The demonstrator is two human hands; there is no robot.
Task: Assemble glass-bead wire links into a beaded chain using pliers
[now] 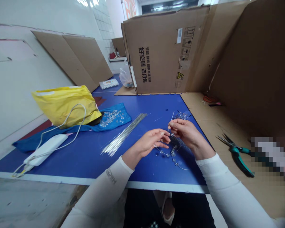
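My right hand (184, 134) pinches a thin metal wire (171, 122) between thumb and forefinger. My left hand (147, 142) reaches in beside it, fingertips closed on a strand of clear crystal beads on wire (172, 152). That strand curves across the blue tabletop (85, 161) beneath both hands. To the left lies a bundle of straight silver wires (121, 136), close to my left hand. Many loose clear beads (111, 117) sit on a blue cloth (120, 118) farther left. Teal-handled pliers (237, 155) rest on cardboard to my right.
A yellow plastic bag (66, 106) lies at the left, with a white power bank and cable (46, 148) near the table's front edge. Cardboard panels wall the right and back, including a printed box (161, 53). A pixelated object (273, 156) sits at the right edge.
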